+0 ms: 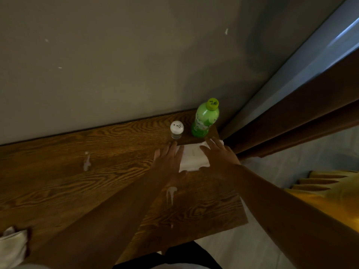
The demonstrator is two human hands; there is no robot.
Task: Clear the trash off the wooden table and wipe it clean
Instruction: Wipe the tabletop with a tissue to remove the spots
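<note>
A folded white cloth (pixel 192 158) lies flat near the far right end of the wooden table (pixel 64 177). My left hand (pixel 168 162) presses on its left edge with straight fingers. My right hand (pixel 219 154) lies flat on its right side, thumb along the near edge. A white smear (pixel 86 164) marks the wood to the left. Another white drip (pixel 171 193) sits just nearer than the cloth. A crumpled white piece (pixel 11 243) lies at the near left corner.
A green bottle with a yellow cap (pixel 205 119) and a white-capped shaker (pixel 176 130) stand by the grey wall (pixel 116 65), just beyond the cloth. A brown curtain (pixel 303 121) hangs right of the table end. Pale floor (pixel 281 171) lies beyond that end.
</note>
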